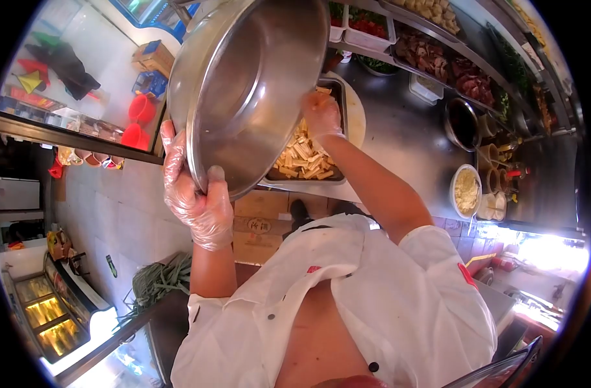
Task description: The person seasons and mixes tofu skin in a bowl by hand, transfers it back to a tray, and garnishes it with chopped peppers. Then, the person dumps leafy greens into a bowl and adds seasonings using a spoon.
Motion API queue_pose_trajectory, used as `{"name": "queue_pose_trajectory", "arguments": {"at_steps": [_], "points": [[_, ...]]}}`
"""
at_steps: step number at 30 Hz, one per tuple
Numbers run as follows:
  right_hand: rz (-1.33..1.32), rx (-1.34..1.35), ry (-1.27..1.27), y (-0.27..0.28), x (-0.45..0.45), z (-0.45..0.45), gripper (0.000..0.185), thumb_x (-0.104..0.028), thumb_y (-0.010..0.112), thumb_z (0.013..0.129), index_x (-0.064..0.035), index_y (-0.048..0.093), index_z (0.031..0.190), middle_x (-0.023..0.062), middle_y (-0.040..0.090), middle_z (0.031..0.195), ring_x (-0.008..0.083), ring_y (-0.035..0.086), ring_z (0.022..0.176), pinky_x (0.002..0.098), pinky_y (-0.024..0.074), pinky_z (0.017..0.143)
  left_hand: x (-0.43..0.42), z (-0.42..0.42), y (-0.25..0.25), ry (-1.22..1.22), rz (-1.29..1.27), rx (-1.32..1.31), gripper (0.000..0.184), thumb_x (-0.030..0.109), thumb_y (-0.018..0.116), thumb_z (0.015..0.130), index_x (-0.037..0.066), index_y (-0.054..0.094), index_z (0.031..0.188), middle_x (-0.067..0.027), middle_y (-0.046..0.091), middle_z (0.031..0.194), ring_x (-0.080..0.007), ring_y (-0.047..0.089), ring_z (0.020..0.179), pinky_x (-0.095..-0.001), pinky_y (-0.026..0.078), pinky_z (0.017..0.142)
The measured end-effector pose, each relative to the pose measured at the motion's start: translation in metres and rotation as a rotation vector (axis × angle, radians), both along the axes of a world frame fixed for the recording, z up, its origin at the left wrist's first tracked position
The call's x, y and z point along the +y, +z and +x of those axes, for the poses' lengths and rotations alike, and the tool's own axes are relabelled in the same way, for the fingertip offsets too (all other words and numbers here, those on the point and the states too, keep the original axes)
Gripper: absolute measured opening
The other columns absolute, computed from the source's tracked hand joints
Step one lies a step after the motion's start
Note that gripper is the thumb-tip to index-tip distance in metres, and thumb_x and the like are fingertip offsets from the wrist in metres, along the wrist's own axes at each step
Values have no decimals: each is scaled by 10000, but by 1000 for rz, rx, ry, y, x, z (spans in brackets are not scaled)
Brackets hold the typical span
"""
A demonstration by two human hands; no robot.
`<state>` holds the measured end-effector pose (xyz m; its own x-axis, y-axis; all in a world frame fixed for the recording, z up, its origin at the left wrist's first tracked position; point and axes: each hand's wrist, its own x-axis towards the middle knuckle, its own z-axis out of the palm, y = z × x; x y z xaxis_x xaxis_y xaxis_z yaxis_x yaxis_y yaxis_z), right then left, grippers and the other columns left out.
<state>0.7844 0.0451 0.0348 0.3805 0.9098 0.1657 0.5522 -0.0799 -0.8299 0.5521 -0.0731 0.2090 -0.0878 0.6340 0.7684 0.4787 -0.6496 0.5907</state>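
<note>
My left hand (202, 194), in a clear plastic glove, grips the rim of a large steel bowl (244, 97). The bowl is tilted on its side, and its visible inside holds nothing. Beneath its right edge, a metal tray (339, 129) holds many short pale-yellow sticks (305, 155). My right hand (322, 113), also gloved, is over the tray beside the bowl's rim. Its fingers look curled, but they are blurred and partly hidden, so anything between them cannot be made out. A round board (355, 116) shows beyond the tray's right side.
The steel counter (399, 129) extends right, with a dark pot (462, 124), a white bowl of pale food (465, 191) and several small jars. Food trays (370, 39) line a shelf at the back. Green leafy stalks (161, 281) lie at the lower left.
</note>
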Motion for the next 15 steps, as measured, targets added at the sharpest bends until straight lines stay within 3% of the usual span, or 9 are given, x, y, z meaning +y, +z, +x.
{"name": "queue_pose_trajectory", "arguments": {"at_steps": [4, 6, 10, 12, 14, 15], "points": [[-177, 178, 47, 15, -35, -23, 361, -346, 635, 897, -23, 727, 1031, 214, 716, 983, 330, 696, 910, 411, 532, 846, 15, 0, -8, -38, 36, -70, 249, -162, 531, 661, -27, 525, 870, -228, 592, 1326, -499, 420, 1383, -556, 286, 1164], [-226, 124, 223, -24, -43, -26, 362, -349, 639, 899, -32, 733, 1046, 200, 722, 989, 308, 699, 923, 398, 535, 855, 25, -1, -16, -66, 57, -66, 258, -162, 536, 671, -42, 566, 899, -224, 576, 1356, -483, 400, 1407, -531, 304, 1155], [-411, 162, 311, -20, -65, -25, 374, -360, 629, 906, -43, 735, 1073, 203, 719, 1016, 312, 696, 967, 394, 536, 899, 28, 5, -21, 80, 17, -125, 282, -164, 548, 685, -61, 625, 936, -213, 562, 1383, -451, 378, 1433, -492, 324, 1149], [-249, -77, 328, -58, -54, -8, 388, -379, 607, 914, -45, 732, 1068, 215, 714, 1016, 335, 691, 979, 408, 531, 904, 26, 4, -22, 95, 3, -183, 279, -167, 552, 691, -64, 638, 936, -209, 557, 1393, -445, 371, 1439, -474, 330, 1146], [-256, -126, 283, -31, -51, -3, 396, -394, 571, 927, -51, 730, 1046, 229, 706, 1033, 358, 685, 991, 428, 522, 912, 22, 1, -21, 101, -1, -222, 246, -169, 542, 712, -58, 636, 911, -208, 540, 1415, -438, 357, 1449, -470, 322, 1146], [-337, -59, 230, 24, -49, -4, 399, -399, 547, 936, -56, 730, 1025, 236, 700, 1050, 371, 680, 997, 441, 516, 918, 21, -3, -21, 112, 4, -223, 243, -167, 541, 717, -57, 636, 912, -208, 536, 1420, -436, 355, 1451, -469, 319, 1146]]}}
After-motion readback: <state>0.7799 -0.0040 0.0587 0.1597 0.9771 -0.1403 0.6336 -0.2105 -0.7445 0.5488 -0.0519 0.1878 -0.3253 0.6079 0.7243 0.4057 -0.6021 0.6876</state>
